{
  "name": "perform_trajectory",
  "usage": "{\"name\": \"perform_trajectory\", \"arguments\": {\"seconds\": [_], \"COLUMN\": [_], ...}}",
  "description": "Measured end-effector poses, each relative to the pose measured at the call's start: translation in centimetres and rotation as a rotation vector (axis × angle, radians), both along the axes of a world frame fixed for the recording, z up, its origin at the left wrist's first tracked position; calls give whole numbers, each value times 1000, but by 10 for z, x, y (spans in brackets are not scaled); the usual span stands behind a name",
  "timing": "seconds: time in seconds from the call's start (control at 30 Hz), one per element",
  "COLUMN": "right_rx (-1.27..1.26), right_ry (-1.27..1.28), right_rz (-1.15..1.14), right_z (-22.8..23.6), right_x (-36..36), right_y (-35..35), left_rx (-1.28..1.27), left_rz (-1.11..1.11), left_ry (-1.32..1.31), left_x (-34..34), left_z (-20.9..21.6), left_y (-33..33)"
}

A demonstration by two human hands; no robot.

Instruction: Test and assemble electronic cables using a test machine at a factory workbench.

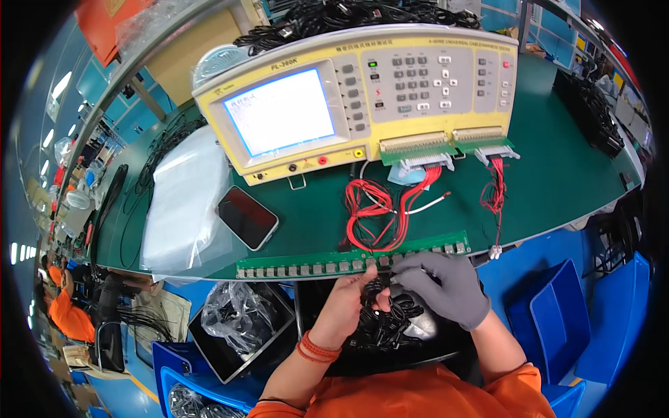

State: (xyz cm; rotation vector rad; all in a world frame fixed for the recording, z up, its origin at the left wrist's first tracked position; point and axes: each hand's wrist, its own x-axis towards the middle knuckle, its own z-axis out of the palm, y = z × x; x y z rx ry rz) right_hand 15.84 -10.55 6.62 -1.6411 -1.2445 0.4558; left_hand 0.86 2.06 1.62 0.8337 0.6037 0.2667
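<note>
Holding a coil of black cable (375, 289) in the bare left hand (341, 306), thumb and fingers closed round it; bending the gloved right hand (449, 287) in close at three o'clock from the coil, fingertips near its upper end. Impossible to tell from this angle about anything pinched in that glove, or about any plug seated in the green socket strip (313, 269), just beyond the coil at twelve o'clock.

Most likely trouble, at a guess: a skewed or half-seated plug, from working with fingers covering the sockets. Could bend contacts if pushed at an angle. Could also pull up neighbours from the tangled cable heap (390, 322) at six o'clock when lifting the coil. Might lose some feel for small parts through the glove. Might drag the looped red wires (352, 216) at twelve, lying close behind the strip, and so tug at the tester (460, 111) farther out. Might catch the loose white plug (495, 252), between two and three at the table edge, with a careless swing of the right wrist.
</note>
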Motion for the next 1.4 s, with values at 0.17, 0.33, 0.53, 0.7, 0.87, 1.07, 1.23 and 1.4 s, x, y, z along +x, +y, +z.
{"name": "perform_trajectory", "arguments": {"seconds": [0.17, 0.33, 0.53, 0.7, 0.87, 1.07, 1.23, 1.4], "right_rx": [-29, -20, -542, 59, 237, -91, -37, 74], "right_ry": [-159, 94, -514, -518, -872, 445, 425, 378], "right_rz": [33, -53, 88, 127, 143, -92, -104, -98], "right_z": [-10, -51, -104, -86, -60, -73, -69, -64], "right_x": [-9, -21, -7, -33, -53, -49, -53, -56], "right_y": [-3, -13, 1, 3, -13, -23, -21, -24], "left_rx": [314, 1583, 2084, 1088, -164, 680, 1191, 324], "left_rz": [-267, -171, 150, -207, -156, -264, -22, 36], "left_ry": [98, 437, 1421, 729, 31, 146, 237, 67], "left_x": [-12, -92, -239, -125, -56, -45, -39, -44], "left_z": [9, 16, -22, 7, -30, -20, -22, -27], "left_y": [0, 4, 105, 21, -28, -39, -45, -37]}}
